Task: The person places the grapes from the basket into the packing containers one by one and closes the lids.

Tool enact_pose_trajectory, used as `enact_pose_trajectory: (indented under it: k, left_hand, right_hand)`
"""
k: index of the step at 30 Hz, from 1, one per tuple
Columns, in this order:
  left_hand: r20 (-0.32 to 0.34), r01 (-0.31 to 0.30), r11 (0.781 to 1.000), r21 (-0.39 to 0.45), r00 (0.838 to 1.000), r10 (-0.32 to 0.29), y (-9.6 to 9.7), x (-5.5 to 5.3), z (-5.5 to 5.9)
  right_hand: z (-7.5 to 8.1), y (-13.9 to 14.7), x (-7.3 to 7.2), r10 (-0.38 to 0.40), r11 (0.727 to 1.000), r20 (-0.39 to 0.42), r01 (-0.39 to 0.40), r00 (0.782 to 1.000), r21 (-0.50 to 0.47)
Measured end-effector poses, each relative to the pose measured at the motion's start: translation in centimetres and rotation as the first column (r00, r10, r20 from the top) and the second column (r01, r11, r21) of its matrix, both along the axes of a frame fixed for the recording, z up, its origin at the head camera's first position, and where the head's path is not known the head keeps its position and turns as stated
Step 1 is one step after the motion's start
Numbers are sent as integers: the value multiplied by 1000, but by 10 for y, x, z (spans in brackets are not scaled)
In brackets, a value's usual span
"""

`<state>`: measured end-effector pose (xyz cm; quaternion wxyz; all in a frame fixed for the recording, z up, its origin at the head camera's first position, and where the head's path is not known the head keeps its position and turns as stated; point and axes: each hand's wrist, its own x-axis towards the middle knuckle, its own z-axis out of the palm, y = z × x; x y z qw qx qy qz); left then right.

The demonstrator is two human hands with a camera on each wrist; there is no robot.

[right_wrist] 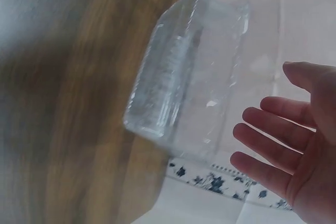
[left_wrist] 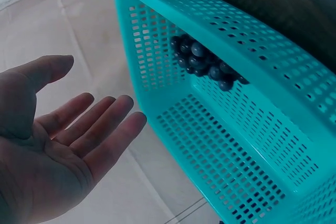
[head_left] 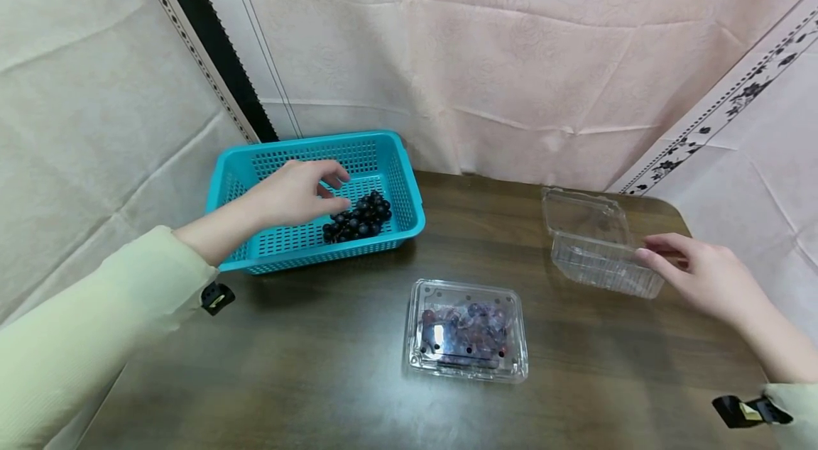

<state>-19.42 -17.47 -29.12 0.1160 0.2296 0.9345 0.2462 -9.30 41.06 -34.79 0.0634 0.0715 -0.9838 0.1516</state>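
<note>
Closest of the things on the brown table (head_left: 307,365), a lidded clear box (head_left: 465,292) of purple grapes (head_left: 473,326) sits low between the two sets of fingers, well apart from either. Now to the action: a bunch of dark grapes (head_left: 363,218) lies just past and below the thumb tip of the left hand (head_left: 300,191), inside the blue basket (head_left: 319,255). That left hand is wide, thumb clear of the loosely bent fingers, palm bare, nothing gripped. And across on the other side, the right hand (head_left: 706,276) is wide too, fingers spread, holding nothing! A clear hinged container (head_left: 601,271) sits right at its fingertips; the head view lays the thumb over a corner, the right wrist view shows a gap, so contact I cannot tell. As I read it, we're at the reaching step, the bunch not yet picked up. The next move, I'd judge, calls for left fingers dipping and curling softly under it, while the right ones steady the light container. Further out, beyond all the fingers, pale patterned cloth (head_left: 511,67) hangs behind.
</note>
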Motion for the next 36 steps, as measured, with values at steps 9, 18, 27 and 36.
enact_pose_trajectory:
  k: [9, 18, 27, 36]
  left_hand:
    - [-38, 19, 998, -52, 999, -21, -5, -9, -10]
    - [-76, 34, 997, -64, 996, -39, -11, -14, -21]
    - [-71, 34, 996, -83, 997, -40, -13, -17, -27]
    - [-14, 49, 992, -113, 999, -51, -15, -23, -37]
  right_hand:
    - [-16, 21, -1, -39, 999, 6, 39, 999, -4]
    - [-31, 34, 3, -66, 998, 40, 67, 997, -17]
    - [-47, 41, 11, -71, 997, 88, 73, 994, -14]
    - [-62, 45, 24, -98, 995, 148, 102, 984, -21]
